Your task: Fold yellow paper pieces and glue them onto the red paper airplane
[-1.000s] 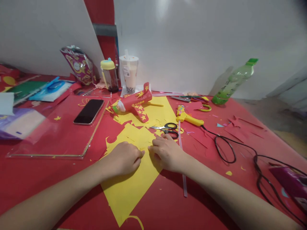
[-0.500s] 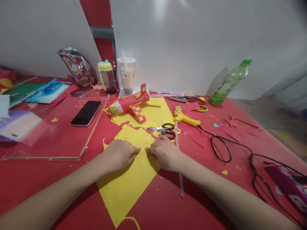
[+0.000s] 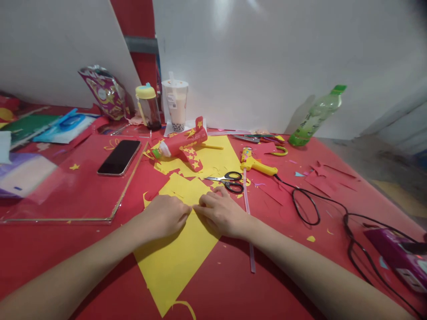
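A yellow paper sheet (image 3: 180,266) lies on the red table, and both hands rest on its upper part. My left hand (image 3: 168,215) is closed, its fingertips pressed on the paper. My right hand (image 3: 220,212) has curled fingers, with its fingertips touching the sheet right beside the left ones. Whether either hand pinches something small is hidden. Just beyond the right hand are black-handled scissors (image 3: 230,178). Behind them a red paper-covered bottle with yellow stars (image 3: 182,144) lies on more yellow paper.
A yellow glue gun (image 3: 262,167) with a black cord lies at the right. A phone (image 3: 119,158) sits on a clear sheet at the left. Cup (image 3: 176,106), tumbler (image 3: 148,106) and green bottle (image 3: 315,116) stand at the back. A purple power strip (image 3: 393,253) is far right.
My right hand has moved slightly left, so its fingertips now meet those of my left hand. The left hand has barely shifted.
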The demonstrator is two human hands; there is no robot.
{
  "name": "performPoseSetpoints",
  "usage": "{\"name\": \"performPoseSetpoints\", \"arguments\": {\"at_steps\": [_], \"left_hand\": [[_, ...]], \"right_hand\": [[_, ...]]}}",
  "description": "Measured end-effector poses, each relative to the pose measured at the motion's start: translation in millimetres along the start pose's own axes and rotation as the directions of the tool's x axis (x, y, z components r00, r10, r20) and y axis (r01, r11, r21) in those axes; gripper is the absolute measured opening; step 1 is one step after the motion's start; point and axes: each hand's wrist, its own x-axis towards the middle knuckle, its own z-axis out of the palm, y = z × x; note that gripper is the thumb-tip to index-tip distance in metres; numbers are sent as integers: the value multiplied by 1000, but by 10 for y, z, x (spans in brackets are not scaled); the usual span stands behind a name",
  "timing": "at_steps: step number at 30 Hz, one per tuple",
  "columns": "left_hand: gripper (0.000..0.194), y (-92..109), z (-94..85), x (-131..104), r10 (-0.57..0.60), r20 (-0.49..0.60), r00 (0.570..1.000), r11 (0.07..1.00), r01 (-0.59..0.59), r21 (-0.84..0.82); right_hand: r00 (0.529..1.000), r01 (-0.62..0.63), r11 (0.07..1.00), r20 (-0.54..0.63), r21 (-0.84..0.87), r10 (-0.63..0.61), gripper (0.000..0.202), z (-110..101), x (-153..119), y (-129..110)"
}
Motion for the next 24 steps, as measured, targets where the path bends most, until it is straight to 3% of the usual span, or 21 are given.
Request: {"name": "performPoseSetpoints", "arguments": {"at_steps": [6, 12, 19, 24], "left_hand": [[30, -19, -4, -9, 5, -12, 1000, 1000, -5, -22], [26, -12, -45, -24, -14, 6, 1000, 999, 14, -40], [25, 1, 88, -3, -32, -113, 993, 997, 24, -68], [32, -29, 167, 25, -52, -157, 986, 993, 34, -117]], "right_hand": [[996, -11, 1000, 84, 3, 10, 19, -42, -11, 62], [979, -103, 994, 172, -34, 107, 19, -125, -19, 93], [984, -152, 988, 93, 2, 151, 14, -94, -18, 41], [981, -195, 974, 35, 114, 192, 26, -30, -25, 47]]}}
